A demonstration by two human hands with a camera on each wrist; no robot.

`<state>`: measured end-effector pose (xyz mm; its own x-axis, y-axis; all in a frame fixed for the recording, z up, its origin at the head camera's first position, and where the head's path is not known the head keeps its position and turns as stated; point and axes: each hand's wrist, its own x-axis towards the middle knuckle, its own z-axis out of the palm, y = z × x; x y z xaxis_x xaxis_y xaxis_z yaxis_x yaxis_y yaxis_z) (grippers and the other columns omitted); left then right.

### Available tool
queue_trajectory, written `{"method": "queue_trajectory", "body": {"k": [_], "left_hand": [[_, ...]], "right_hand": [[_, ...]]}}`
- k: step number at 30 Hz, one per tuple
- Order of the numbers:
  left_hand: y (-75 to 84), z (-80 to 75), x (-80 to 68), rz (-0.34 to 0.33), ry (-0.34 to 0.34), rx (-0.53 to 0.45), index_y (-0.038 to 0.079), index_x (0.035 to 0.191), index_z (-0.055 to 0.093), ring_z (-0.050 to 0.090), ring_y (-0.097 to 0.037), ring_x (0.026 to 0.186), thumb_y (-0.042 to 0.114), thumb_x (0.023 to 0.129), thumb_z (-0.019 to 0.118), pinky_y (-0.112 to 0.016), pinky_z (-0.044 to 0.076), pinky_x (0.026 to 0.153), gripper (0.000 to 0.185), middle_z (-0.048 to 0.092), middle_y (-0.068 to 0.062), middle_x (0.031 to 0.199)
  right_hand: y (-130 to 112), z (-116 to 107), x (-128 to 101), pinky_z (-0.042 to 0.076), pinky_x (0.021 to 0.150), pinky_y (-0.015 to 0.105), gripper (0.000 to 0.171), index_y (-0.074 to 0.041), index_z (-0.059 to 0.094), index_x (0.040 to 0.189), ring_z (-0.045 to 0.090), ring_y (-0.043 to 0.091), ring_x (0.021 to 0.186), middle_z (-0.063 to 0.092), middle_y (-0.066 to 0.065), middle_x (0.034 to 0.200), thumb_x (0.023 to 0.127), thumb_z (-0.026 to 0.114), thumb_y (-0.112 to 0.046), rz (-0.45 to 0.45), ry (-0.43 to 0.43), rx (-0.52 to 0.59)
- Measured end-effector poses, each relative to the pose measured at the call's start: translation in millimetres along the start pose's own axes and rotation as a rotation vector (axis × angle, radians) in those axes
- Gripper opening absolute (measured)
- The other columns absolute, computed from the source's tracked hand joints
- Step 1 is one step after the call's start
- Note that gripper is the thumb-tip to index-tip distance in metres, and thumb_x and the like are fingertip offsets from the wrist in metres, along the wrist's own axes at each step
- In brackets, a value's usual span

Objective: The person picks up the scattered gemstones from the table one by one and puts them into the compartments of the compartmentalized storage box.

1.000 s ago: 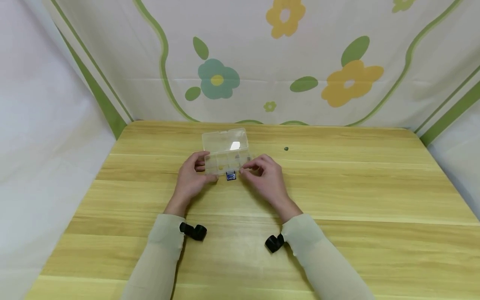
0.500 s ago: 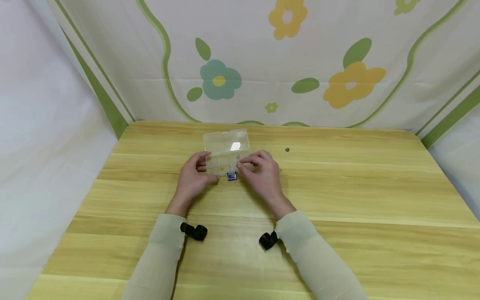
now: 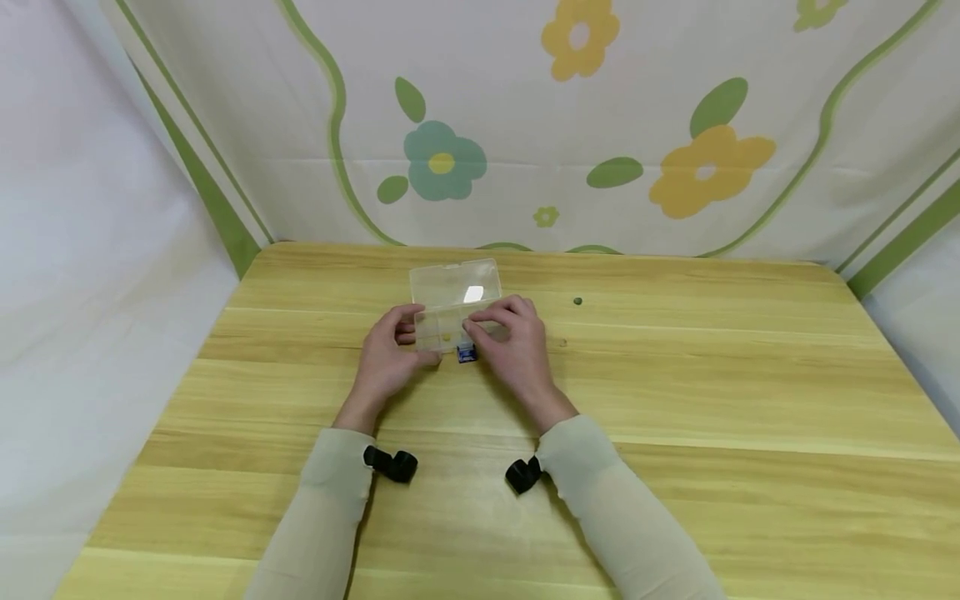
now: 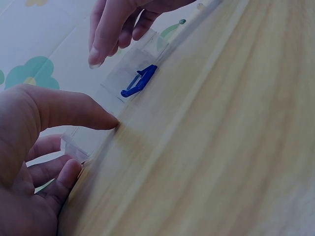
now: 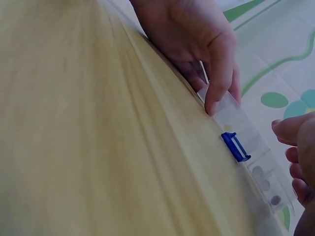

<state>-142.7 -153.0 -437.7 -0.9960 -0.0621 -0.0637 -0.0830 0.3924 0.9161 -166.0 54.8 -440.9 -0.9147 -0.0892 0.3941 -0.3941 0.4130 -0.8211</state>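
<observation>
A small clear plastic box (image 3: 442, 321) with its lid (image 3: 453, 282) folded back lies on the wooden table (image 3: 675, 400). A blue latch (image 3: 467, 353) (image 4: 139, 81) (image 5: 235, 146) hangs on its front wall. My left hand (image 3: 388, 354) grips the box's left end, with the thumb (image 4: 93, 115) (image 5: 214, 101) pressed on the front wall and the fingers (image 4: 59, 177) curled round the end. My right hand (image 3: 512, 342) hovers over the box's right half, its fingertips (image 4: 96, 59) pointing down at the compartments. Whether they pinch anything is hidden. Small beads (image 5: 275, 200) lie in the compartments.
One small green bead (image 3: 577, 301) lies on the table to the right of the box. A flowered cloth (image 3: 600, 125) hangs behind the table and white cloth (image 3: 90, 275) closes the left side. Black wrist straps (image 3: 390, 463) sit at both cuffs.
My right hand has slid left from the box's front right corner to above its middle compartments. The left hand and the box have stayed in place.
</observation>
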Motion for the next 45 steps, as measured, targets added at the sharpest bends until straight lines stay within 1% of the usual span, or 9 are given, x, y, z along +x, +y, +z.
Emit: {"method": "queue_trajectory", "body": {"k": [2, 9, 15, 24, 33, 40, 45], "left_hand": [[0.5, 1.2, 0.1, 0.002, 0.001, -0.001, 0.011, 0.151, 0.058, 0.063, -0.037, 0.128, 0.003, 0.079, 0.089, -0.050, 0.053, 0.113, 0.079, 0.063, -0.017, 0.142], [2.5, 4.8, 0.3, 0.003, 0.010, -0.010, 0.011, 0.150, 0.059, 0.063, -0.036, 0.127, 0.002, 0.076, 0.089, -0.050, 0.052, 0.113, 0.080, 0.064, -0.016, 0.143], [3.1, 5.7, -0.3, 0.008, 0.014, -0.011, 0.009, 0.150, 0.059, 0.064, -0.037, 0.127, 0.001, 0.077, 0.088, -0.050, 0.052, 0.113, 0.079, 0.064, -0.018, 0.141], [2.5, 5.7, -0.7, 0.007, 0.011, -0.025, 0.008, 0.150, 0.059, 0.064, -0.038, 0.127, -0.001, 0.077, 0.088, -0.051, 0.053, 0.113, 0.079, 0.065, -0.019, 0.140], [2.5, 5.0, -0.5, 0.013, 0.006, -0.030, 0.008, 0.150, 0.059, 0.064, -0.038, 0.127, -0.001, 0.077, 0.087, -0.051, 0.053, 0.113, 0.079, 0.065, -0.020, 0.139], [2.0, 5.0, -0.3, 0.015, 0.006, -0.029, 0.008, 0.150, 0.059, 0.064, -0.038, 0.127, -0.001, 0.077, 0.088, -0.051, 0.053, 0.113, 0.079, 0.065, -0.020, 0.139], [2.4, 5.0, -0.2, 0.015, 0.005, -0.025, 0.008, 0.150, 0.059, 0.064, -0.038, 0.127, -0.002, 0.077, 0.088, -0.051, 0.053, 0.113, 0.079, 0.065, -0.020, 0.140]], "right_hand": [[-1.4, 1.0, 1.0, 0.048, 0.095, 0.039, 0.013, -0.006, 0.086, 0.099, 0.060, 0.029, 0.107, 0.069, 0.009, 0.103, 0.090, 0.087, -0.016, -0.002, 0.003, 0.001], [-5.3, 4.1, 3.2, 0.048, 0.091, 0.039, 0.011, -0.007, 0.086, 0.097, 0.059, 0.030, 0.104, 0.068, 0.009, 0.102, 0.092, 0.087, -0.016, 0.006, -0.004, -0.054], [-5.7, 8.8, 5.9, 0.046, 0.092, 0.039, 0.013, -0.009, 0.087, 0.099, 0.059, 0.029, 0.103, 0.068, 0.008, 0.101, 0.092, 0.087, -0.019, 0.043, -0.022, -0.084], [-6.9, 15.1, 8.0, 0.044, 0.101, 0.047, 0.012, -0.011, 0.086, 0.097, 0.059, 0.028, 0.097, 0.069, 0.007, 0.099, 0.091, 0.088, -0.021, 0.048, -0.004, -0.146], [-9.4, 17.2, 8.6, 0.043, 0.098, 0.050, 0.011, -0.011, 0.086, 0.096, 0.060, 0.029, 0.096, 0.069, 0.007, 0.098, 0.091, 0.088, -0.021, 0.040, 0.000, -0.179], [-10.0, 17.7, 8.4, 0.043, 0.100, 0.049, 0.012, -0.013, 0.086, 0.098, 0.059, 0.028, 0.098, 0.068, 0.006, 0.101, 0.092, 0.087, -0.024, 0.045, -0.019, -0.227], [-10.0, 18.1, 8.1, 0.043, 0.098, 0.048, 0.013, -0.014, 0.087, 0.099, 0.058, 0.028, 0.098, 0.067, 0.005, 0.102, 0.093, 0.086, -0.025, 0.051, -0.028, -0.246]]}}
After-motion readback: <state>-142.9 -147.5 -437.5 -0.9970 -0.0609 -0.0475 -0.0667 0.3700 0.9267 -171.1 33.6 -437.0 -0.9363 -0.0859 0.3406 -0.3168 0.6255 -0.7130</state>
